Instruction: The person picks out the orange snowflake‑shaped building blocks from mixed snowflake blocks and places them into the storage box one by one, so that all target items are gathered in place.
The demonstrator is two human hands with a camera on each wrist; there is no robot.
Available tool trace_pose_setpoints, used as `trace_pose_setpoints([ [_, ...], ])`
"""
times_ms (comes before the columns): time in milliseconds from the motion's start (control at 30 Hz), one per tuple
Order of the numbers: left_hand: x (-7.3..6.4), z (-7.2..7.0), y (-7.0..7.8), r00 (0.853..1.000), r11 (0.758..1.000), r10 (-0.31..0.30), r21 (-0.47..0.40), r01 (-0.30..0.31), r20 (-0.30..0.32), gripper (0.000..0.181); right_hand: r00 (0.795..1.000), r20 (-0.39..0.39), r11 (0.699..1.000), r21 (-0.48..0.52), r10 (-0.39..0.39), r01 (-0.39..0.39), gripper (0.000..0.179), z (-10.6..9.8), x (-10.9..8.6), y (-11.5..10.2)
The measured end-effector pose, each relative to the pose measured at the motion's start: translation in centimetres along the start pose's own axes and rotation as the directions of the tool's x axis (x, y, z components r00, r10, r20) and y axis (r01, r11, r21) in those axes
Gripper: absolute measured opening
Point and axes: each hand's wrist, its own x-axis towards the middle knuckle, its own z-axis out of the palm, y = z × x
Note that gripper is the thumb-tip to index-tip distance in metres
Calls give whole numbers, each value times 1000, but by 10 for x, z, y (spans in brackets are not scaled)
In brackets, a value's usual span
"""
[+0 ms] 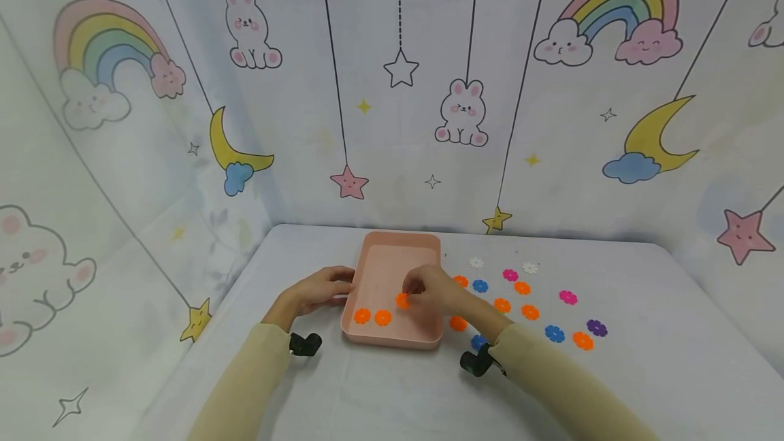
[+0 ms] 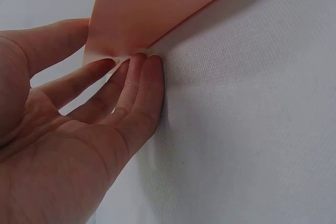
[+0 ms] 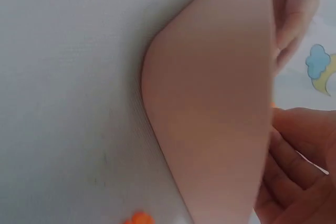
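A shallow pink tray (image 1: 392, 260) lies on the white table. Over its right half, my right hand (image 1: 431, 288) pinches an orange flower-shaped disc (image 1: 401, 301) between thumb and fingers. Two more orange discs, one at the left (image 1: 362, 316) and one beside it (image 1: 382, 318), lie on the tray floor near the front. My left hand (image 1: 321, 288) rests against the tray's left side; in the left wrist view its fingertips touch the pink wall (image 2: 163, 9). In the right wrist view the tray wall (image 3: 210, 87) hides the pinched disc and part of the right hand (image 3: 307, 166).
Right of the tray lie scattered flower-shaped discs: several orange ones (image 1: 530, 312), blue ones (image 1: 554, 334), pink ones (image 1: 568, 298), white ones (image 1: 530, 268) and a purple one (image 1: 597, 328). A patterned curtain (image 1: 398, 128) hangs behind the table.
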Motion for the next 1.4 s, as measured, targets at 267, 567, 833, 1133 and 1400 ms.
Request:
trace_pose_setpoints([
  [267, 0, 1, 0, 1000, 1000, -5, 15, 5, -1, 54, 1000, 23, 994, -112, 12, -9, 11, 15, 8, 2],
  [567, 0, 0, 4, 1000, 1000, 13, -3, -13, 12, 54, 993, 31, 976, -188, 116, -108, 13, 16, 10, -3],
  [833, 1, 0, 2, 1000, 1000, 8, -5, -8, 3, 54, 993, 46, 975, -202, 108, -97, 17, 16, 10, -4],
  [1133, 2, -1, 0, 1000, 1000, -4, 22, 4, -4, 54, 997, 52, 988, -142, 65, -57, 25, 1, -6, -3],
  [1400, 1, 0, 1, 1000, 1000, 6, -23, -5, 10, 53, 998, 0, 991, -116, -67, 67, 28, -37, -34, 7],
])
